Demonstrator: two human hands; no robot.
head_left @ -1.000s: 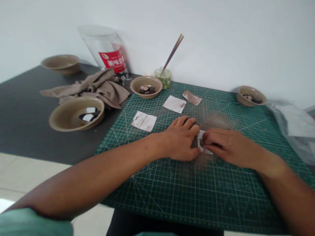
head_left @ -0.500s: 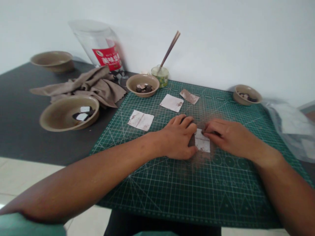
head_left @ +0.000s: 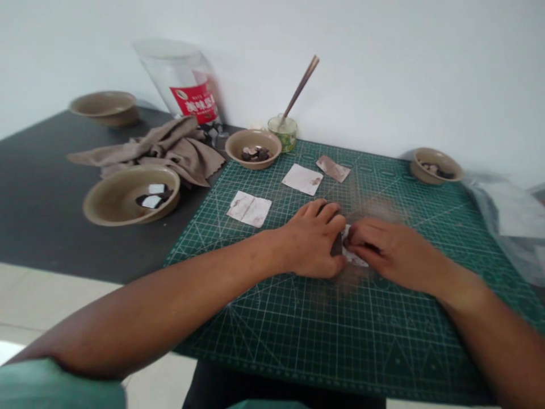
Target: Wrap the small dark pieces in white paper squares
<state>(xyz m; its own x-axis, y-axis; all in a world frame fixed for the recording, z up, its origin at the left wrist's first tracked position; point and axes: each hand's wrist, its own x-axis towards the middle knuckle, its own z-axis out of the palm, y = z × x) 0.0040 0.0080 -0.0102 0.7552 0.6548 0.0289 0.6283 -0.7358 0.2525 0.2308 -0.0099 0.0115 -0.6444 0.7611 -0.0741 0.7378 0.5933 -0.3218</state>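
Note:
My left hand (head_left: 315,241) lies low on the green cutting mat with its fingers spread, its thumb and fingertips at the left edge of a smudged white paper square (head_left: 357,262). A dark grey patch or flat piece shows between that thumb and the fingers; I cannot tell which. Over the same paper, my right hand (head_left: 380,250) has thumb and fingers pinched together on a small dark piece (head_left: 346,242), mostly hidden by the fingers. Brown powdery smears mark the mat (head_left: 298,335) around both hands. Two more stained paper squares, a left one (head_left: 250,209) and a farther one (head_left: 302,179), lie beyond my left hand.
A brown-smeared strip (head_left: 333,168) lies farther back. Bowls with dark pieces stand at near left (head_left: 100,204), back middle (head_left: 255,164) and back right (head_left: 426,173). A cloth (head_left: 166,150), a clear jar (head_left: 193,102), a green cup with chopsticks (head_left: 287,136) and a plastic bag (head_left: 511,210) surround the mat.
My right hand has moved down and inward over the paper, covering more of it. My left hand keeps its place on the mat. The whole view has shifted slightly.

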